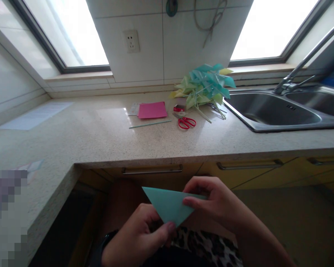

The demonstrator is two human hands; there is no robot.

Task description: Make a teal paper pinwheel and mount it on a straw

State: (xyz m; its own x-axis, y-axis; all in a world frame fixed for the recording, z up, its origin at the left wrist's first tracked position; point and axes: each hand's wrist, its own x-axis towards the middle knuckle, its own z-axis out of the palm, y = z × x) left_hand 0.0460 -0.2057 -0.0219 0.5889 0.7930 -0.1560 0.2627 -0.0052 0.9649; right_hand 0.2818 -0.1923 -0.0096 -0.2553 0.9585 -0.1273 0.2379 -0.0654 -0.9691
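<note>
A mint-green sheet of paper (168, 204), folded into a triangle, is held in front of me below the counter's front edge. My left hand (144, 233) grips its lower corner, the thumb lying on the front face and the fingers partly hidden behind. Near the upper right corner, my right hand (211, 194) pinches the long top edge between thumb and fingers. The paper's left point sticks out free.
On the counter (100, 141) lie pink paper squares (152, 110), a thin green stick (150, 124), red-handled scissors (186, 122), a small red box (179, 108) and a pile of green and yellow paper pinwheels (208, 85). A steel sink (256, 128) is at right, printed sheets (36, 115) at left.
</note>
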